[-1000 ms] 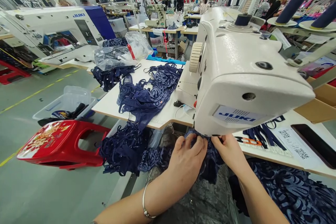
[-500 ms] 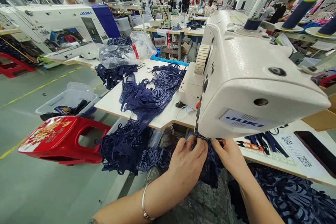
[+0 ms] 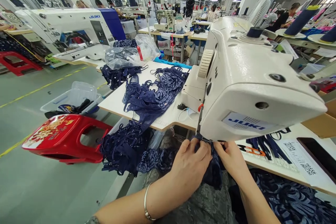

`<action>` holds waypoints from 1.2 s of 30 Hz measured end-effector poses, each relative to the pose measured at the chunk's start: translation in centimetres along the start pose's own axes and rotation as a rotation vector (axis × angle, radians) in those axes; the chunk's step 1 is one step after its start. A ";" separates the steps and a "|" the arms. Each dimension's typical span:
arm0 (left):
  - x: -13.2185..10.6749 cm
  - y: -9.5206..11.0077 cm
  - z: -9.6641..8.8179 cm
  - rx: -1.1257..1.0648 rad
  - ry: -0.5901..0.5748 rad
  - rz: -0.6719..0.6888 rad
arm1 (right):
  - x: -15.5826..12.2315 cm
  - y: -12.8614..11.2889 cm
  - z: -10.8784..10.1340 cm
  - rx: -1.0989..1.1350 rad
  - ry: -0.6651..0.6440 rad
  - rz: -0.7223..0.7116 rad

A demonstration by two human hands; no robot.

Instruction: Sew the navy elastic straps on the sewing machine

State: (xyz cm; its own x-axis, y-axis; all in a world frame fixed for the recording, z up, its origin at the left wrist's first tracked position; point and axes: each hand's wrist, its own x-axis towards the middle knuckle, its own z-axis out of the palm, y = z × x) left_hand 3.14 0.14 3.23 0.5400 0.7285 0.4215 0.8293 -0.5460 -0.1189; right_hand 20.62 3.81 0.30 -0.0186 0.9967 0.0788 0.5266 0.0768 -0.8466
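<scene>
Hardly moved: left hand (image 3: 192, 165), right hand (image 3: 231, 157) pinching navy lace fabric (image 3: 214, 176) between them under Juki sewing machine (image 3: 249, 84); length trailing left.

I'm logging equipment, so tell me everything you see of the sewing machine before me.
The sewing machine is white, apparently metal, with a blue JUKI label on its near face, a ribbed handwheel at the far end and a thread cone on top. It stands on the table; the left hand and right hand hold navy fabric beneath its head.

Sewing machine (image 3: 252, 87) seemingly hides the fingertips of the right hand (image 3: 231, 159).
</scene>
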 end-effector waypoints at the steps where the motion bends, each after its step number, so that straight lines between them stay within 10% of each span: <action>1: 0.0 0.1 -0.1 -0.005 0.006 0.003 | 0.0 0.2 0.0 0.005 0.004 0.001; 36: -1.0 0.1 -0.7 0.045 -0.007 0.044 | 0.0 -0.1 0.2 0.008 0.098 -0.024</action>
State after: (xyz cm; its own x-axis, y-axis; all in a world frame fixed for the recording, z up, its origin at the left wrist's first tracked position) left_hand 2.58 -0.96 3.43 0.5768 0.7076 0.4083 0.8105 -0.5582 -0.1776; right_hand 20.40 3.77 0.26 0.0527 0.9873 0.1500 0.5199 0.1011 -0.8482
